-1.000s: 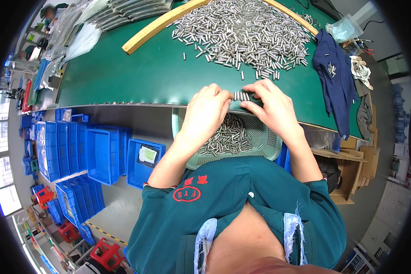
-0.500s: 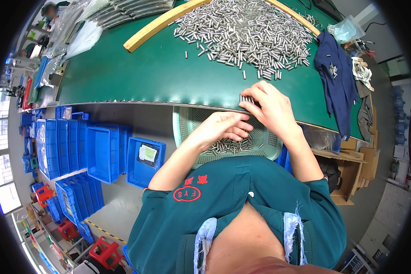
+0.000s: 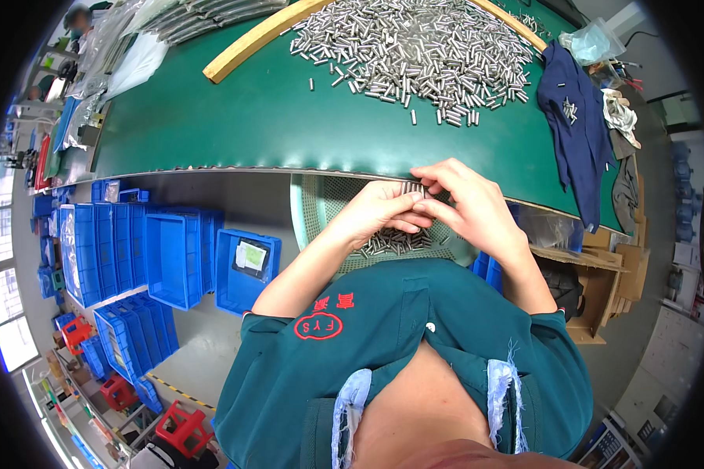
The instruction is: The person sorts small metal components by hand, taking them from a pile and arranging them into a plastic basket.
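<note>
A short row of small metal pins [image 3: 413, 187] is gripped between my two hands, just off the front edge of the green table [image 3: 211, 129]. My left hand [image 3: 379, 211] is closed on the row from the left, thumb and fingers pinching. From the right, my right hand [image 3: 469, 205] curls over the same row, fingers bent round it; its fingertips partly hide the pins. Below both hands is a pale green perforated basket [image 3: 298, 209], with many loose pins [image 3: 391, 243] lying in its bottom. A wide heap of pins [image 3: 422, 59] covers the far middle of the table.
Wooden strips [image 3: 250, 47] border the heap. A dark blue cloth [image 3: 575, 137] with a few pins on it hangs over the right edge. Plastic bags [image 3: 199, 22] lie far left. Blue crates [image 3: 172, 258] stand on the floor at left, cardboard boxes [image 3: 598, 305] at right.
The row of pins has come off the tabletop edge toward me, above the basket. My left hand has risen from over the basket and taken hold of the row beside my right hand.
</note>
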A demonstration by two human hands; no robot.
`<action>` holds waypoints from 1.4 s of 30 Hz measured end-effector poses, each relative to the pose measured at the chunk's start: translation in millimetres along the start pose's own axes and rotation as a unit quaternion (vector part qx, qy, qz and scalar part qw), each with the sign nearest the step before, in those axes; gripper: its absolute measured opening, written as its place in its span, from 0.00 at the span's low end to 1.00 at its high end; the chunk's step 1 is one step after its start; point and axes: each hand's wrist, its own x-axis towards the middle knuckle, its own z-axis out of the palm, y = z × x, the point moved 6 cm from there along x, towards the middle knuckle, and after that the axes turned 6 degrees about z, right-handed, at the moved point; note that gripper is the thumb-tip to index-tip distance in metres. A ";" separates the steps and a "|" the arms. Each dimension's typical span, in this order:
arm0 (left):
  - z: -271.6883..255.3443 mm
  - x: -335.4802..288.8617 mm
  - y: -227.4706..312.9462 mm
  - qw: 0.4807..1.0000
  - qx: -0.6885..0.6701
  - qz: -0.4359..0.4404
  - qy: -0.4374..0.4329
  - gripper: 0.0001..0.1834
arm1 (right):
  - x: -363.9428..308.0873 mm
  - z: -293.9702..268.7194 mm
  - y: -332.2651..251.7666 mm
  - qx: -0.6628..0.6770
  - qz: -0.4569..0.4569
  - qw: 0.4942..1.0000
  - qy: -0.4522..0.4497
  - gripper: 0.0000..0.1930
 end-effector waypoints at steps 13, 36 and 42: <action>1.8 -16.1 41.2 0.956 0.236 0.168 0.057 0.14 | 0.8 -6.5 3.4 0.152 0.019 0.988 -0.018 0.11; 4.4 -23.9 50.9 0.967 0.233 0.099 0.029 0.13 | 22.0 20.5 11.2 0.324 0.060 0.944 -0.027 0.07; -2.2 -33.5 78.3 0.965 0.229 0.120 0.044 0.14 | 14.1 38.0 26.6 0.706 0.258 0.647 -0.128 0.10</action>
